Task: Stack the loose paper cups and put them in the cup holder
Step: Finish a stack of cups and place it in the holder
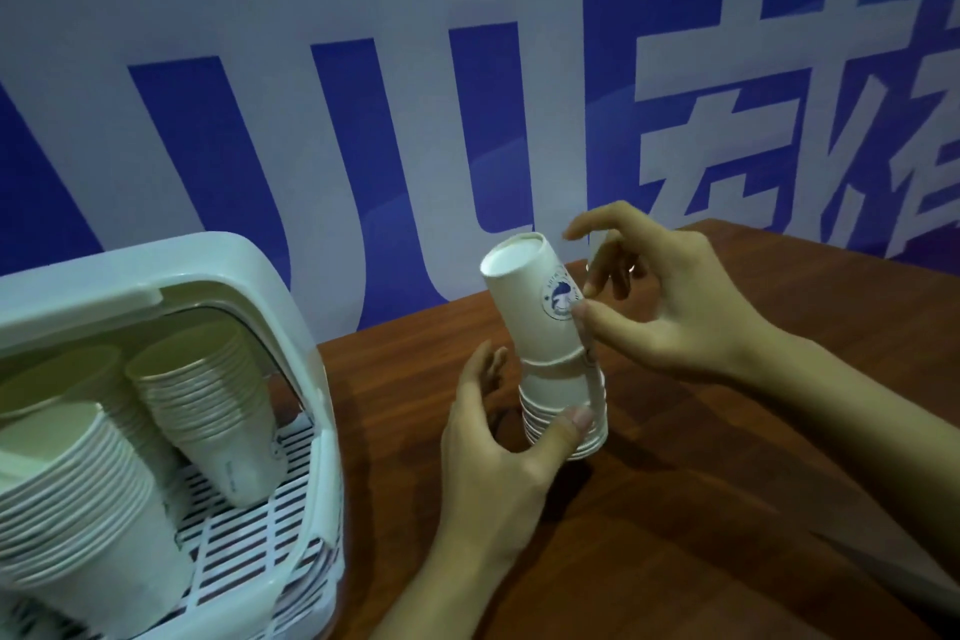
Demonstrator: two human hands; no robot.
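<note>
A stack of upside-down white paper cups (563, 400) stands on the brown table (701, 509). My left hand (498, 437) grips the stack low down, thumb on its front. The top cup (530, 301), with a round blue logo, sits tilted over the stack. My right hand (660, 296) touches that cup's right side with thumb and a fingertip, its other fingers spread above. The white cup holder (291, 338) stands at the left and holds several stacks of cups (208, 411).
A blue and white banner wall (415, 94) rises right behind the table. The holder's slotted floor (249, 541) shows between its stacks. Bare wood lies to the right of and in front of my hands.
</note>
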